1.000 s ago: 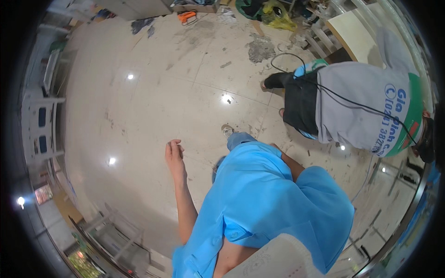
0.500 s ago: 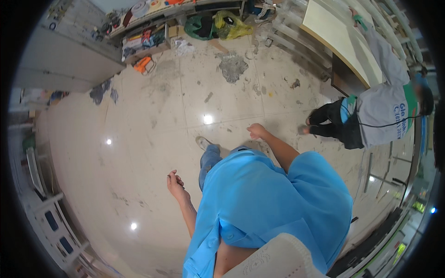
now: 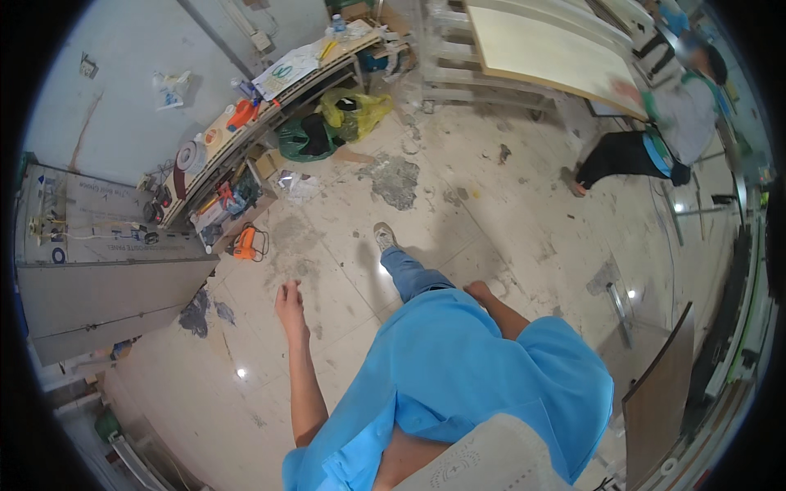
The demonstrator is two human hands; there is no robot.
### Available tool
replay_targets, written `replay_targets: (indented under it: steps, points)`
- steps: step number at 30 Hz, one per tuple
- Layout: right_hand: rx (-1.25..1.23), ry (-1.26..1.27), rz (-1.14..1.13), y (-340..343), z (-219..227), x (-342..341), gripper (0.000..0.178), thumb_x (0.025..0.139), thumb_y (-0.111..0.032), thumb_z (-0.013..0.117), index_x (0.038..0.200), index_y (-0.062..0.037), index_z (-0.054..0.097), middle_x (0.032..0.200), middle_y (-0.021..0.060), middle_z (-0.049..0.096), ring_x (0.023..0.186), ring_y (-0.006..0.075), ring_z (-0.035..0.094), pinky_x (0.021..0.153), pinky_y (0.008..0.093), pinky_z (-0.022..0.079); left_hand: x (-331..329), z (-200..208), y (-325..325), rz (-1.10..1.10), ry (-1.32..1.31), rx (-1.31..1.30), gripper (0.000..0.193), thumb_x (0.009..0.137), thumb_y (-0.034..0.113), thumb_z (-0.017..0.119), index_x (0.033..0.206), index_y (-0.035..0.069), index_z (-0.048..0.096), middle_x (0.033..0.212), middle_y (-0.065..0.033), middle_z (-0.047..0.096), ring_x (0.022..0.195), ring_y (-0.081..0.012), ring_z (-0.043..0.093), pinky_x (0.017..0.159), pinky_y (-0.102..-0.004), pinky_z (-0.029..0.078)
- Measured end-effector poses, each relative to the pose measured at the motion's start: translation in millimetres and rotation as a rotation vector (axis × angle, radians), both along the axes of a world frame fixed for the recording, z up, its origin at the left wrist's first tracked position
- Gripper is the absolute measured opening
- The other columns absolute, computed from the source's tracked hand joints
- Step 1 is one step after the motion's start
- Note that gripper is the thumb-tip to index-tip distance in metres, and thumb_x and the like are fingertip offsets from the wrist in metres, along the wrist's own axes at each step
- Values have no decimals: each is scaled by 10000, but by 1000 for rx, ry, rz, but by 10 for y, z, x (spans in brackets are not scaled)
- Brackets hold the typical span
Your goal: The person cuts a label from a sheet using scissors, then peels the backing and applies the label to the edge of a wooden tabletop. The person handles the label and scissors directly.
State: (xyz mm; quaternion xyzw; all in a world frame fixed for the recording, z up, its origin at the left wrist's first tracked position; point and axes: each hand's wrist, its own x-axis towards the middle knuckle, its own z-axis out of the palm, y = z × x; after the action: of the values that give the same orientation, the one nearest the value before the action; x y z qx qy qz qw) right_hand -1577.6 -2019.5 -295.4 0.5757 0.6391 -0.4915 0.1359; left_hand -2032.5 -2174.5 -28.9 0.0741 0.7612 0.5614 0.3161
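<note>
My left hand hangs over the floor at the end of a stretched forearm. Its fingers are loosely bent and apart, with nothing in them. Beyond it, an orange power tool rests on the floor beside a crate of tools. My right hand is low beside my hip, partly covered by my blue shirt. What shows of its fingers looks curled in, and no object can be seen in it. Neither hand touches anything visible.
A cluttered workbench runs along the wall, with green and yellow bags below. A cabinet stands at left. At far right, a co-worker is beside a rack with a pale panel. A brown board leans at right.
My view has swung left and moved nearer the bench and wall. My left arm has come forward; my right hand has drawn back towards my body. The co-worker now appears farther away.
</note>
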Motion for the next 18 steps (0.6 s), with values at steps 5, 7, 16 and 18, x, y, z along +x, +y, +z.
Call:
replay_targets:
  steps: [5, 7, 16, 18]
  points:
    - [-128, -38, -193, 624, -118, -325, 320, 892, -260, 627, 864, 55, 682, 741, 196, 680, 621, 286, 682, 573, 421, 552, -384, -146, 864, -72, 35, -67, 247, 990, 267, 590, 1003, 35, 675, 722, 51, 498, 661, -79, 415, 599, -259, 343]
    - [-218, 85, -320, 1194, -222, -682, 312, 891, -255, 644, 919, 54, 679, 782, 189, 695, 608, 287, 677, 571, 432, 553, -495, -238, 1191, -92, 62, -32, 270, 992, 300, 595, 991, 44, 682, 709, 65, 478, 651, -68, 389, 590, -255, 323]
    - [-49, 387, -380, 3802, 374, -3235, 268, 928, -258, 601, 956, 2, 659, 776, 101, 667, 624, 174, 645, 553, 317, 526, -1520, -347, 2087, 68, -140, 6, 196, 982, 278, 638, 938, 89, 665, 679, 103, 430, 602, -28, 323, 552, -223, 256]
    - [-37, 388, -326, 4172, 563, -3888, 271, 939, -255, 594, 971, 6, 659, 777, 96, 669, 634, 168, 648, 563, 312, 526, -1794, -448, 2324, 89, -166, 4, 182, 977, 276, 647, 926, 101, 657, 679, 108, 429, 596, -25, 319, 547, -222, 250]
